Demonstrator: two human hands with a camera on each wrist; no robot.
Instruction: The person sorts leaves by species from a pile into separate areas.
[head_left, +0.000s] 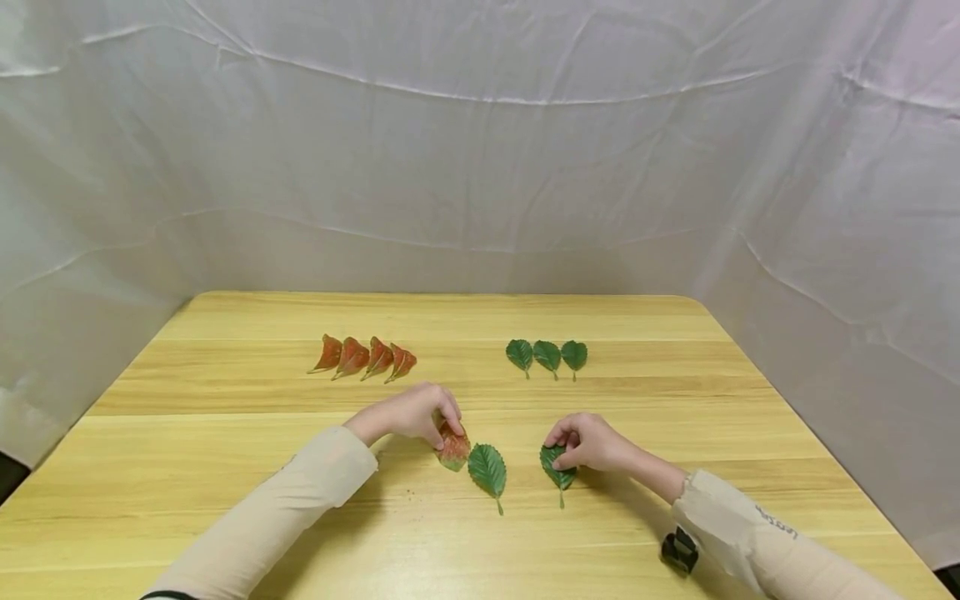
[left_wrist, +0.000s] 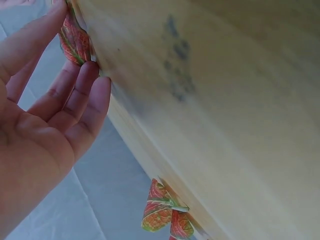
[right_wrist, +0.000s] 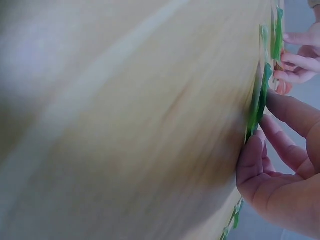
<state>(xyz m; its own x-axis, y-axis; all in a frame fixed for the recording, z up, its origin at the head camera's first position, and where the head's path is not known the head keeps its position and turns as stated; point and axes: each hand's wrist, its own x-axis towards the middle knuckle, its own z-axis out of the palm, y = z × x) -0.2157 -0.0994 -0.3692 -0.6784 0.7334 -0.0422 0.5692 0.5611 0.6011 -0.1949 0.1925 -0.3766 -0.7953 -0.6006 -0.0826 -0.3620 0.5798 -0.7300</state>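
My left hand (head_left: 426, 412) pinches a red-and-green leaf (head_left: 453, 450) by its edges between thumb and fingers, low over the table. Part of this red leaf (left_wrist: 76, 40) shows beyond the thumb in the left wrist view. Just right of it lies a loose green leaf (head_left: 487, 471), stem toward me. With thumb and fingertips my right hand (head_left: 596, 443) holds another green leaf (head_left: 557, 471) at the tabletop, its stem also pointing toward me. The right wrist view shows this green leaf (right_wrist: 261, 97) edge-on; the hand partly covers it.
Several red leaves (head_left: 352, 358) form an overlapping row at the back left of the wooden table (head_left: 225, 475). Three green leaves (head_left: 547, 356) stand in a row at the back right. Pale cloth (head_left: 480, 175) hangs behind and at both sides.
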